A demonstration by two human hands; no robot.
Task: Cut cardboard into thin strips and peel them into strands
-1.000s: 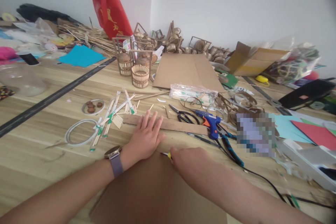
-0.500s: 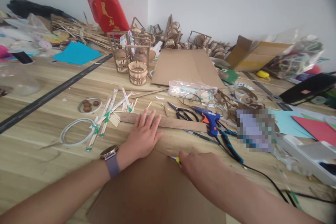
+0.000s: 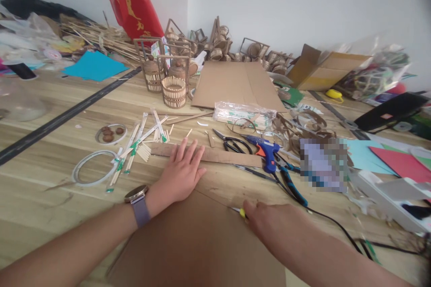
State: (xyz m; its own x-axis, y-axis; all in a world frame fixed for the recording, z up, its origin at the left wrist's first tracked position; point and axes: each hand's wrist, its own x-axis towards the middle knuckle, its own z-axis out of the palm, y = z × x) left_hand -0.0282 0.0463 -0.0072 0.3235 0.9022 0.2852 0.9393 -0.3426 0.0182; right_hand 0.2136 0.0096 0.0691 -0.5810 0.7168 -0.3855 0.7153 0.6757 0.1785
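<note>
A large sheet of brown cardboard lies on the wooden table nearest me. My left hand rests flat with fingers spread, its heel at the sheet's far edge and its fingertips over a narrow cardboard strip. In my right hand is a yellow utility knife, its blade pointing left at the cardboard's far edge. A thin line runs along that edge from my left hand to the blade. Most of the knife's handle is hidden inside my fist.
Beyond the strip lie a blue glue gun, black scissors and pliers. Wrapped chopsticks and white rings sit left. Small stick baskets and another cardboard sheet stand farther back. A black cord trails right.
My right hand has drawn the knife to the right and slightly toward me along the cardboard's edge. My left hand stays pressed in place. The whole view has shifted slightly.
</note>
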